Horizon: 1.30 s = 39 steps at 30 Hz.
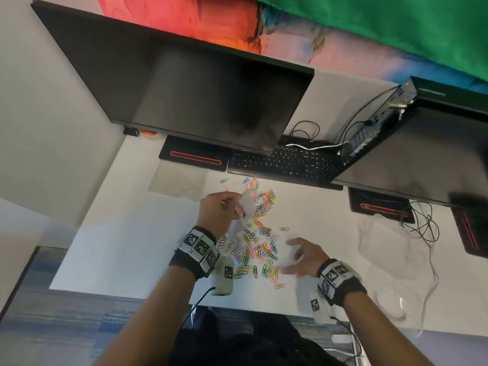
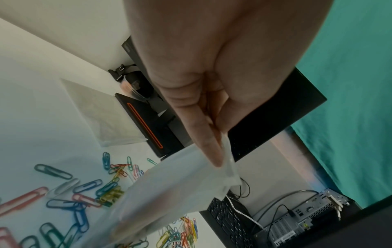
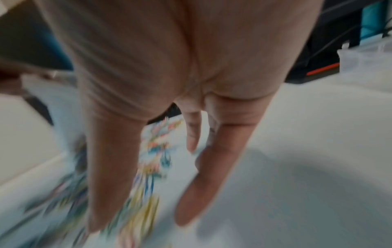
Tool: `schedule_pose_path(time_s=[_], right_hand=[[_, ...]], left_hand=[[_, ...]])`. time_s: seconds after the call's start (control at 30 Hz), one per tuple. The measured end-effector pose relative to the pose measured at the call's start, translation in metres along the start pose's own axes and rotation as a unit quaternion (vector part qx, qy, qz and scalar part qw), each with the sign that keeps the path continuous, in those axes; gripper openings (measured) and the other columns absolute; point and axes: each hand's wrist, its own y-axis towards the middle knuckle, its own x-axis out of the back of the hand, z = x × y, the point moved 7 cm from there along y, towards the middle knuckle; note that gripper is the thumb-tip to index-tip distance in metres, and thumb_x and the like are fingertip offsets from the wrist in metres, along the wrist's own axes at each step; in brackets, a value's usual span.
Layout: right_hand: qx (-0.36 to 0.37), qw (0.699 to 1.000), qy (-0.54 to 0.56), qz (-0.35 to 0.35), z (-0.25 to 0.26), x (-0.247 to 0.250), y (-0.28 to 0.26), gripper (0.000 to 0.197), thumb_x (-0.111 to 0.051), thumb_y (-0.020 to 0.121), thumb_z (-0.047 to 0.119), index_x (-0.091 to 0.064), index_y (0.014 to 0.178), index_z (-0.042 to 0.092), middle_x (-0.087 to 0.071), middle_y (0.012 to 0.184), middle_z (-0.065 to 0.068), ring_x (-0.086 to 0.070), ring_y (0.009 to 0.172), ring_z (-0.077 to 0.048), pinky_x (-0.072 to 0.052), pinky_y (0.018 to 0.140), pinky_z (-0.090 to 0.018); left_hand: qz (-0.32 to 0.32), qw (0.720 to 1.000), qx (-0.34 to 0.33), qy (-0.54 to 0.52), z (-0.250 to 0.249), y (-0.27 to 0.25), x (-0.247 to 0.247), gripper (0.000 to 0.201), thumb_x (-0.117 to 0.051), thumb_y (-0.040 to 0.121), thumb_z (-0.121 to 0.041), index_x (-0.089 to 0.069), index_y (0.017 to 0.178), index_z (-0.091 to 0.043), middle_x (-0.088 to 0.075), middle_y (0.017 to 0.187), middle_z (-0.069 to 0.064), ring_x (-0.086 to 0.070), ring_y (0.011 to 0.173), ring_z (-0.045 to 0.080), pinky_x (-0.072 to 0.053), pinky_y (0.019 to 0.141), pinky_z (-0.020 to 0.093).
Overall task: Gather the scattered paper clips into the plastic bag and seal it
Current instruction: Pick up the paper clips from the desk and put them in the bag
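Many coloured paper clips [image 1: 260, 233] lie scattered over the middle of the white desk [image 1: 132, 233], also seen as paper clips [image 2: 84, 193] in the left wrist view. My left hand [image 1: 219, 210] pinches the top edge of a clear plastic bag [image 1: 244, 210], lifted above the pile; thumb and fingers press on the plastic bag [image 2: 169, 188]. My right hand [image 1: 301, 256] hovers at the pile's right edge, blurred, fingers [image 3: 203, 181] stretched out over the paper clips [image 3: 148, 167], holding nothing.
A dark monitor [image 1: 184, 88] hangs over a black keyboard [image 1: 285, 162]. A second monitor [image 1: 422, 154] and small computer [image 1: 383, 114] with cables stand right. A sheet of plastic [image 1: 177, 180] lies left of the clips, clear bags [image 1: 388, 247] right.
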Motion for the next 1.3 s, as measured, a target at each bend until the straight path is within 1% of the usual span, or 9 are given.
schedule_pose_path(time_s=[0.13, 0.37, 0.53, 0.63, 0.8, 0.9, 0.97, 1.1, 1.3], right_hand=[[0.085, 0.993, -0.085, -0.003, -0.016, -0.041, 0.001, 0.099, -0.093, 0.047, 0.033, -0.039, 0.13, 0.037, -0.055, 0.098, -0.004, -0.062, 0.067, -0.009, -0.051, 0.058, -0.016], [0.158, 0.979, -0.026, -0.122, 0.008, -0.05, 0.023, 0.077, -0.089, 0.058, 0.018, -0.052, 0.125, 0.03, -0.052, 0.097, -0.003, -0.053, 0.057, -0.009, -0.058, 0.066, -0.026], [0.213, 0.962, -0.113, -0.13, 0.03, -0.052, 0.034, 0.062, -0.08, 0.073, 0.021, -0.057, 0.13, 0.025, -0.044, 0.108, 0.003, -0.052, 0.066, -0.011, -0.054, 0.078, -0.023], [0.25, 0.937, -0.198, -0.145, 0.04, -0.057, 0.033, 0.036, -0.07, 0.083, 0.016, -0.067, 0.118, 0.018, -0.05, 0.109, -0.004, -0.055, 0.077, -0.013, -0.044, 0.084, -0.015], [0.26, 0.924, -0.221, -0.175, 0.048, -0.051, 0.034, 0.017, -0.065, 0.083, 0.004, -0.076, 0.093, 0.011, -0.063, 0.099, -0.007, -0.062, 0.084, -0.021, -0.049, 0.084, -0.023], [0.205, 0.95, -0.11, -0.206, 0.043, -0.032, 0.039, 0.012, -0.071, 0.079, 0.005, -0.078, 0.083, 0.014, -0.07, 0.084, -0.005, -0.063, 0.068, -0.017, -0.052, 0.068, -0.021], [0.102, 0.972, 0.079, -0.197, 0.028, -0.018, 0.043, 0.012, -0.076, 0.076, 0.003, -0.077, 0.087, 0.009, -0.073, 0.081, -0.008, -0.066, 0.058, -0.011, -0.053, 0.059, -0.013], [0.038, 0.907, 0.415, -0.063, 0.039, -0.012, 0.037, 0.028, -0.073, 0.077, -0.003, -0.069, 0.104, -0.005, -0.073, 0.094, -0.018, -0.073, 0.083, -0.022, -0.058, 0.071, -0.02], [0.138, 0.853, 0.502, 0.04, 0.122, 0.006, 0.005, 0.027, -0.063, 0.083, -0.003, -0.065, 0.111, 0.001, -0.072, 0.102, -0.009, -0.07, 0.093, -0.017, -0.056, 0.076, -0.02]], left_hand=[[-0.014, 1.0, 0.011, -0.009, 0.0, 0.001, 0.005, 0.021, -0.055, 0.096, -0.008, -0.075, 0.103, -0.007, -0.074, 0.093, 0.007, -0.074, 0.086, 0.023, -0.063, 0.074, 0.041], [-0.019, 0.999, 0.024, -0.019, 0.007, -0.002, 0.009, 0.02, -0.058, 0.095, -0.007, -0.074, 0.107, -0.006, -0.074, 0.1, 0.012, -0.074, 0.086, 0.022, -0.063, 0.073, 0.042], [-0.01, 1.0, 0.028, -0.009, 0.01, -0.005, 0.011, 0.021, -0.057, 0.095, -0.008, -0.073, 0.109, -0.007, -0.074, 0.102, 0.01, -0.074, 0.088, 0.021, -0.063, 0.072, 0.041], [-0.019, 0.999, 0.029, -0.013, 0.011, -0.006, 0.014, 0.021, -0.057, 0.095, -0.007, -0.074, 0.108, -0.008, -0.075, 0.096, 0.01, -0.075, 0.081, 0.019, -0.063, 0.071, 0.036], [-0.022, 0.999, 0.032, -0.02, 0.015, -0.006, 0.014, 0.022, -0.056, 0.095, -0.007, -0.073, 0.109, -0.007, -0.075, 0.096, 0.011, -0.075, 0.079, 0.019, -0.063, 0.071, 0.036], [-0.017, 0.999, 0.032, -0.02, 0.015, -0.007, 0.011, 0.022, -0.056, 0.095, -0.007, -0.074, 0.108, -0.008, -0.075, 0.096, 0.011, -0.075, 0.08, 0.018, -0.063, 0.07, 0.036], [-0.014, 0.999, 0.03, -0.021, 0.014, -0.008, 0.01, 0.021, -0.056, 0.095, -0.007, -0.073, 0.108, -0.007, -0.075, 0.097, 0.012, -0.074, 0.082, 0.02, -0.063, 0.072, 0.038], [-0.009, 0.999, 0.032, -0.024, 0.013, -0.007, 0.006, 0.019, -0.058, 0.095, -0.009, -0.074, 0.106, -0.008, -0.074, 0.102, 0.012, -0.074, 0.087, 0.024, -0.063, 0.073, 0.044], [0.001, 0.999, 0.037, -0.029, 0.007, -0.007, -0.005, 0.018, -0.058, 0.096, -0.011, -0.074, 0.104, -0.01, -0.075, 0.097, 0.012, -0.075, 0.079, 0.022, -0.063, 0.075, 0.041]])
